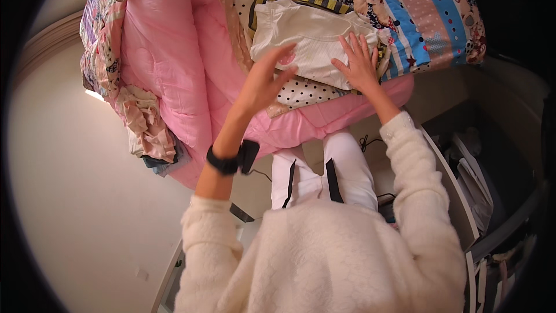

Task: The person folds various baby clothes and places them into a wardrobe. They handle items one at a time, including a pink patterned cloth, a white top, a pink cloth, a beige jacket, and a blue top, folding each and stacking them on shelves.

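A white shirt (304, 30) lies flat on the bed, on top of a yellow-and-grey striped garment (328, 3). My right hand (359, 63) rests on the shirt's right part with its fingers spread. Over the shirt's lower left part is my left hand (267, 76), slightly blurred, with its thumb and fingers apart; whether it touches the cloth I cannot tell. A pink print shows on the shirt beside it. Under the garments lies a bedcover printed with teddy bears, stripes and dots (425, 13).
A pink quilt (163, 43) covers the bed's left side and near edge. Folded clothes (150, 128) are piled at its lower left corner. A patterned cloth (102, 34) hangs at the far left. Open storage with bags (475, 182) stands at the right, and cables lie near my legs.
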Tool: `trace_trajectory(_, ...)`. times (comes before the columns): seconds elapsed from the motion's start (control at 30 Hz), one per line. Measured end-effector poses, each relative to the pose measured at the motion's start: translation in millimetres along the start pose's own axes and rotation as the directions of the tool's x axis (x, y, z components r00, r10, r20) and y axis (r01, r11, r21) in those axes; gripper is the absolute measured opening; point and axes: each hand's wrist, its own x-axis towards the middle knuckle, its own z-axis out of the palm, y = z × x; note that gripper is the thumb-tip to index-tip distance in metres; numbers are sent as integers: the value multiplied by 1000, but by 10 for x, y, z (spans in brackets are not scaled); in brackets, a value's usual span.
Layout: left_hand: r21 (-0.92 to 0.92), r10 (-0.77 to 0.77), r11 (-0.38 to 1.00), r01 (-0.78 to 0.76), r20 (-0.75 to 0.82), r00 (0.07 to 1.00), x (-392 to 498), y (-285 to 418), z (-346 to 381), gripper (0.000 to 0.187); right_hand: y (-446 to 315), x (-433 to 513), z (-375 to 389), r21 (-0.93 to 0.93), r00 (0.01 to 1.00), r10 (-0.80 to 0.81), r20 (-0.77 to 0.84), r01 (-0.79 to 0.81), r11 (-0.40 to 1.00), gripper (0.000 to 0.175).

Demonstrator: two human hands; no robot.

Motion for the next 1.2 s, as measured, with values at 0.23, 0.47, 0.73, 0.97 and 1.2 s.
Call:
trace_trajectory(0.23, -145, 845, 499, -855, 301, 442, -1370, 2199, 109, 30, -356, -487, -242, 336, 977, 108, -186, -40, 941, 62)
trace_trajectory(0.47, -420, 976, 217, -881, 127, 180, -2118, 2453, 319, 37, -587, -1165, -247, 649, 900, 390, -194, -180, 739, 30)
trace_trajectory(0.73, -431, 928, 41, -902, 351, -126, -2819, 2455, -72, 33, -695, -2462, -469, 731, 725, 622, -298, -246, 636, 17)
trace_trajectory(0.97, -312, 990, -74, -947, 91, -107, -2832, 2883, -71, 35, -805, -3927, -566, 812, 464, 808, -364, -267, 519, 17)
trace_trajectory(1.2, -348, 990, -77, -934, -137, -31, -2945, 3409, 476, 35, -743, -5332, -428, 880, 209, 877, -434, -109, 462, 18)
